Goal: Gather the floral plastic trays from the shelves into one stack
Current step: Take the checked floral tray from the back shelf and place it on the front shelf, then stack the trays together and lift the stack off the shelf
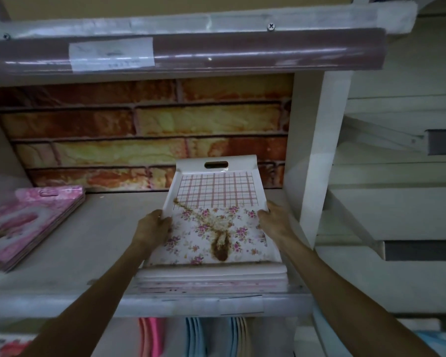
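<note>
A white floral tray with a plaid upper half, small purple flowers and a brown bow print lies tilted on top of a stack of similar trays at the right end of the shelf. My left hand grips its left edge. My right hand grips its right edge. The tray's far end, with its slot handle, is raised toward the back wall. A second stack of pink floral trays rests at the left of the same shelf.
The shelf board has a brick-pattern back panel and a white upright post close to my right hand. An upper shelf edge hangs overhead. Pink and blue items stand on the shelf below.
</note>
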Available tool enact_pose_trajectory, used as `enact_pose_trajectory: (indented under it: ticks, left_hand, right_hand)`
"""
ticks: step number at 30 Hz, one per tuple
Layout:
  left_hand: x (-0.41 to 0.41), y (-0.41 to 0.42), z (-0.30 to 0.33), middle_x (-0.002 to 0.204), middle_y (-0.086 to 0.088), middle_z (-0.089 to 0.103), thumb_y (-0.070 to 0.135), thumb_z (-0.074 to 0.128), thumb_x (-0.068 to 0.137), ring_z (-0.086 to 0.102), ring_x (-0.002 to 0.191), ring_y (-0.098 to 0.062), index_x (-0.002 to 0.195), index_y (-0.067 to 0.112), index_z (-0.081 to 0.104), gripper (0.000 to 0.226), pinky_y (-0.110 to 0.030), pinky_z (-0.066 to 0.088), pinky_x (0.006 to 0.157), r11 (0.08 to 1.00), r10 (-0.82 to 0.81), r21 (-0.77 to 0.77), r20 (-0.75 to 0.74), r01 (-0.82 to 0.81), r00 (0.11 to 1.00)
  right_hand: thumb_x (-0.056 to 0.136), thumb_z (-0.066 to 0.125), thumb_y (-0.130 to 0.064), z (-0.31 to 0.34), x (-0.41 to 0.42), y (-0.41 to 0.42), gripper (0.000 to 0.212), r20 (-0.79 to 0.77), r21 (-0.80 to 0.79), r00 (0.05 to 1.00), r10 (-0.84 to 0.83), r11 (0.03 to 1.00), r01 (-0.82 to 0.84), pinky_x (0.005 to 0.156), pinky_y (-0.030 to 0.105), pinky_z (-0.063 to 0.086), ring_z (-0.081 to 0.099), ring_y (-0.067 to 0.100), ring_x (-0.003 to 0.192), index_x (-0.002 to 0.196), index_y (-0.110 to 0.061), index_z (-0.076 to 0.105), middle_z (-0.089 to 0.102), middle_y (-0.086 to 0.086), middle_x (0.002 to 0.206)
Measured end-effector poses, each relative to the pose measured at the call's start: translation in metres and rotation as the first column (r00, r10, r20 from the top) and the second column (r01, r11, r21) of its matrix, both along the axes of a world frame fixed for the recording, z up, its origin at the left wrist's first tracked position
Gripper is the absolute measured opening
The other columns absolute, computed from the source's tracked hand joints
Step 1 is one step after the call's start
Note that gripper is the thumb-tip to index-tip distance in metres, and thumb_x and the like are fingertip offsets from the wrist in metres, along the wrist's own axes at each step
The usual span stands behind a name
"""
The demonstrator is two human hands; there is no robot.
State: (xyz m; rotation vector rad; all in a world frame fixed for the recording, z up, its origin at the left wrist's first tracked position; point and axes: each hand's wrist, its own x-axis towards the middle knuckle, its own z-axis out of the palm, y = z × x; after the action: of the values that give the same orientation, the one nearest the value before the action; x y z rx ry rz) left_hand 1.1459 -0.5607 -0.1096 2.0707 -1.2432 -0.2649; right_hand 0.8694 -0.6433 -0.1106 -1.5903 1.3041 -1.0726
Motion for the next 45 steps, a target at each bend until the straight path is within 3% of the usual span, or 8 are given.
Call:
enact_pose_trajectory:
  ticks: [3, 9, 14, 21, 25, 30, 36, 45]
  left_hand:
    - [0.000, 0.001, -0.006, 0.099, -0.015, 0.073, 0.022, 0.052, 0.096, 0.064, 0.081, -0.026, 0.116, 0.005, 0.064, 0.029, -0.025, 0.044, 0.073, 1.000, -0.011, 0.010, 0.002, 0.011, 1.000]
    - [0.002, 0.002, -0.009, 0.103, -0.015, 0.072, 0.023, 0.050, 0.097, 0.061, 0.081, -0.023, 0.116, 0.004, 0.065, 0.030, -0.026, 0.045, 0.074, 0.998, -0.037, 0.044, 0.046, 0.035, 0.998]
    - [0.000, 0.004, -0.009, 0.115, -0.018, 0.069, 0.024, 0.049, 0.097, 0.064, 0.104, -0.035, 0.125, 0.005, 0.061, 0.035, -0.035, 0.050, 0.087, 0.997, -0.048, 0.066, 0.102, 0.042, 0.994]
    - [0.004, 0.005, -0.007, 0.120, -0.014, 0.067, 0.028, 0.052, 0.096, 0.062, 0.097, -0.028, 0.129, 0.008, 0.058, 0.039, -0.030, 0.047, 0.079, 0.994, -0.067, 0.091, 0.088, 0.059, 0.994]
    - [0.003, 0.015, 0.001, 0.121, -0.008, 0.067, 0.028, 0.056, 0.096, 0.057, 0.085, -0.013, 0.129, 0.013, 0.058, 0.037, -0.022, 0.043, 0.077, 0.995, -0.067, -0.072, 0.030, 0.069, 0.997]
    - [-0.007, 0.039, 0.021, 0.111, -0.002, 0.070, 0.016, 0.059, 0.095, 0.063, 0.087, -0.009, 0.111, 0.012, 0.067, 0.019, 0.001, 0.043, 0.066, 0.929, -0.107, -0.343, 0.099, 0.135, 0.989]
    - [-0.004, 0.083, 0.041, 0.101, 0.006, 0.072, 0.019, 0.057, 0.096, 0.069, 0.092, -0.009, 0.109, 0.016, 0.068, 0.017, -0.028, 0.057, 0.078, 0.872, -0.124, -0.464, 0.103, 0.158, 0.987]
    - [0.042, 0.136, 0.054, 0.087, 0.014, 0.073, 0.020, 0.054, 0.098, 0.071, 0.086, -0.002, 0.108, 0.022, 0.066, 0.016, -0.025, 0.056, 0.072, 0.845, -0.105, -0.507, 0.158, 0.172, 0.982]
  right_hand:
    - [0.094, 0.039, -0.005, -0.007, -0.002, 0.001, 0.038, -0.024, 0.024, 1.000, -0.012, 1.000, 0.012, 0.058, 0.020, 0.055, 0.063, 0.006, 0.077, 0.123, -0.016, 0.062, 0.067, 0.002, 0.117]
    - [0.095, 0.040, -0.007, -0.014, -0.002, 0.004, 0.037, -0.033, 0.029, 0.999, -0.025, 0.999, 0.026, 0.042, 0.007, 0.044, 0.062, 0.004, 0.072, 0.121, -0.018, 0.063, 0.066, -0.003, 0.101]
    - [0.095, 0.041, -0.006, -0.018, -0.003, 0.001, 0.034, -0.071, 0.032, 0.997, -0.015, 0.999, 0.017, 0.049, 0.009, 0.047, 0.060, 0.001, 0.071, 0.120, -0.013, 0.064, 0.066, 0.000, 0.106]
    - [0.095, 0.047, -0.010, -0.022, -0.007, -0.010, 0.029, -0.208, -0.029, 0.978, -0.007, 1.000, 0.001, 0.042, 0.003, 0.040, 0.059, -0.003, 0.069, 0.118, -0.012, 0.064, 0.069, 0.005, 0.114]
    - [0.096, 0.053, -0.024, -0.006, -0.007, -0.019, 0.024, -0.309, -0.113, 0.948, -0.083, 0.992, 0.050, 0.075, 0.030, 0.057, 0.067, 0.020, 0.089, 0.115, -0.010, 0.058, 0.068, 0.009, 0.112]
    - [0.097, 0.056, -0.027, 0.021, 0.009, -0.025, 0.025, -0.229, -0.291, 0.973, -0.024, 0.956, -0.045, 0.069, 0.017, 0.042, 0.060, 0.013, 0.091, 0.117, -0.014, 0.060, 0.064, 0.000, 0.108]
    - [0.094, 0.060, -0.031, 0.060, 0.053, -0.008, 0.008, -0.077, -0.355, 0.975, 0.207, 0.909, -0.221, 0.069, 0.015, 0.044, 0.059, -0.008, 0.083, 0.090, -0.037, 0.061, 0.061, -0.024, 0.094]
    - [0.094, 0.061, -0.025, 0.079, 0.117, 0.024, 0.007, -0.115, -0.376, 0.909, 0.402, 0.829, -0.414, 0.065, 0.019, 0.048, 0.063, -0.004, 0.081, 0.097, -0.027, 0.066, 0.065, -0.015, 0.091]
